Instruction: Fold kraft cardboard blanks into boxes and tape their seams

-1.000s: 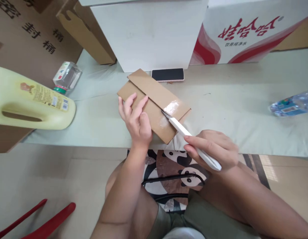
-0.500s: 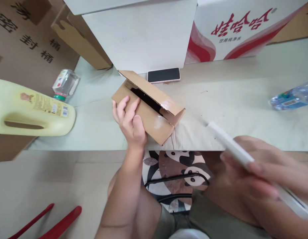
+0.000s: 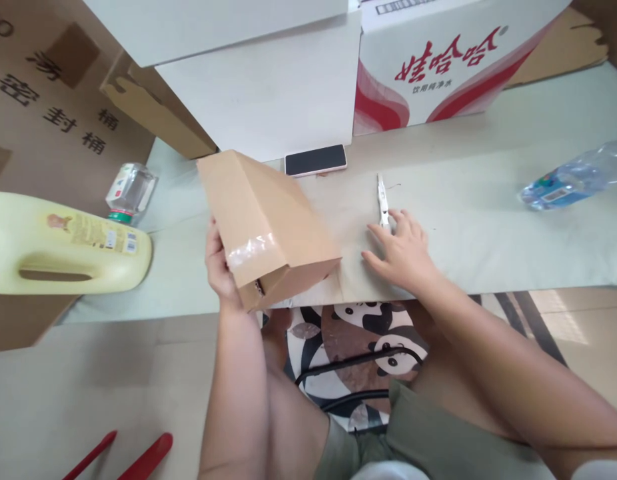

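Observation:
My left hand (image 3: 221, 267) grips a small brown cardboard box (image 3: 273, 213) from its left side, and some of its fingers are hidden behind the cardboard. The box is tilted up at the table's front edge, with shiny clear tape across one edge and a narrow gap at its near end. To the right, a white utility knife (image 3: 383, 200) lies on the table, its tip pointing away from me. My right hand (image 3: 403, 253) is at the knife's near end, fingers spread and not wrapped around it; I cannot tell whether they touch it.
A phone (image 3: 316, 160) lies behind the box, before white cartons (image 3: 268, 93). A printed red-and-white carton (image 3: 428, 80) stands at the back. On the left are a yellow jug (image 3: 63, 247) and a small clear bottle (image 3: 132, 190); a water bottle (image 3: 563, 183) lies far right.
My right hand has moved forward from near my lap and let go of the utility knife on the table. My left hand has turned and raised the box, and its opening no longer faces me.

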`<state>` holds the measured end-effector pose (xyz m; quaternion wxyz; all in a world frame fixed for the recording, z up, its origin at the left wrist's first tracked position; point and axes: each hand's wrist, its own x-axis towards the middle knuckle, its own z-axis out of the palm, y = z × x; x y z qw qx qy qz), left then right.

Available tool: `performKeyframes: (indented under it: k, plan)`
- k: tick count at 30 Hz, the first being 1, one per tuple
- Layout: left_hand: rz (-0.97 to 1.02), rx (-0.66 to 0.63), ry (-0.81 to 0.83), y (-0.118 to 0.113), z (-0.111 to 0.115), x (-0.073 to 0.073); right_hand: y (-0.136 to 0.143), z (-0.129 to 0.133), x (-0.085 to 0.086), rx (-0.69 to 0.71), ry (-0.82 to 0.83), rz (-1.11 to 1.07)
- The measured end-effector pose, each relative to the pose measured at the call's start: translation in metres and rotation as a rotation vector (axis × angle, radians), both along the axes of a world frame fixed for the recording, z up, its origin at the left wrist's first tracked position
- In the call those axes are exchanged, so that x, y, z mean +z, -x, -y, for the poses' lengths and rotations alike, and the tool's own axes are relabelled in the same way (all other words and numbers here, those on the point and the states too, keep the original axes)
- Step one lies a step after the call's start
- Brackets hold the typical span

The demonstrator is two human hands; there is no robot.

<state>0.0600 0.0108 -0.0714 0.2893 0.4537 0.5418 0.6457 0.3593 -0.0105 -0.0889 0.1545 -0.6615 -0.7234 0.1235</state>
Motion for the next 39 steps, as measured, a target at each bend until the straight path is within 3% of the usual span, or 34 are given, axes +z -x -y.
performKeyframes:
  k: [3, 5, 9, 13, 16, 20, 23, 32, 39]
  plan:
    - [0.418, -0.079, 0.263, -0.004, 0.005, 0.001, 0.006, 0.003, 0.001, 0.206, 0.032, -0.089]
    - [0.534, -0.149, 0.377, -0.006, 0.008, 0.003, 0.007, 0.001, 0.003, 0.316, 0.001, -0.210]
    - [0.403, -0.120, 0.284, -0.004, 0.009, 0.005, 0.006, -0.001, 0.014, 0.447, -0.182, -0.495]
    - [0.332, -0.122, 0.228, -0.001, 0.008, 0.007, 0.008, 0.003, 0.021, 0.543, -0.208, -0.660]
    - [0.443, -0.169, 0.194, -0.002, 0.008, 0.009, 0.010, 0.006, 0.016, 0.455, -0.188, -0.696]
    - [0.471, -0.258, 0.200, -0.004, 0.009, 0.006, 0.010, 0.005, 0.011, 0.170, -0.205, -0.660]
    - [0.459, -0.235, 0.229, -0.007, 0.008, 0.002, 0.010, 0.004, 0.012, -0.001, -0.217, -0.646]
    - [0.306, -0.086, 0.091, -0.012, 0.003, 0.002, 0.012, 0.005, 0.013, -0.037, -0.174, -0.698]
    - [0.264, -0.131, 0.164, -0.008, 0.007, 0.006, 0.009, 0.005, 0.011, -0.016, -0.197, -0.814]
